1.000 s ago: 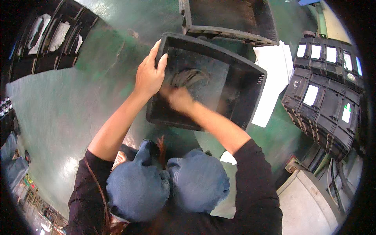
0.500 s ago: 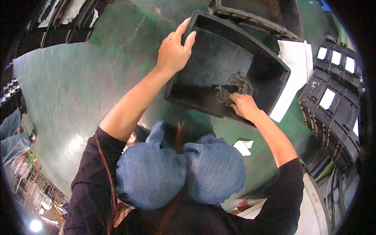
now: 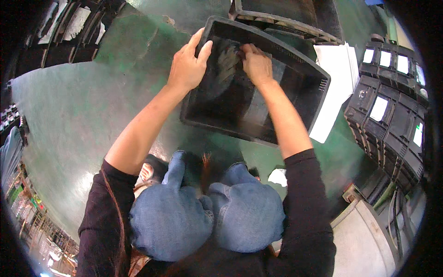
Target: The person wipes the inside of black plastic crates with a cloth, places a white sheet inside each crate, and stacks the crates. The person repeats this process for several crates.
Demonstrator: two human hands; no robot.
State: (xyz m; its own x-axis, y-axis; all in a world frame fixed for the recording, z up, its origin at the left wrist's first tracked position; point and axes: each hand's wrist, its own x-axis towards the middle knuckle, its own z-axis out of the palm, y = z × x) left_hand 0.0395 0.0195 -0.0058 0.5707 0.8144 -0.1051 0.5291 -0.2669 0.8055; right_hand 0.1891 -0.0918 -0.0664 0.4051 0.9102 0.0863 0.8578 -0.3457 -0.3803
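A black plastic crate stands tilted in front of my knees, its inside facing me. My left hand is closed round its upper left rim, fingers over the edge and thumb on the near side. Inside the crate, my right hand is bent down against the bottom near the far left corner. A grey rag, smeared by motion, shows beside its fingers, bunched under them. Part of the rag is hidden by the hand.
Another black crate stands just beyond mine. White sheet material lies against the right side. Stacked black crates with white labels rise at the right; more crates stand far left. A white scrap is on the green floor.
My right hand has swept the rag from the crate's near right part to its far left corner. My left hand keeps its hold on the rim, and the view has shifted slightly.
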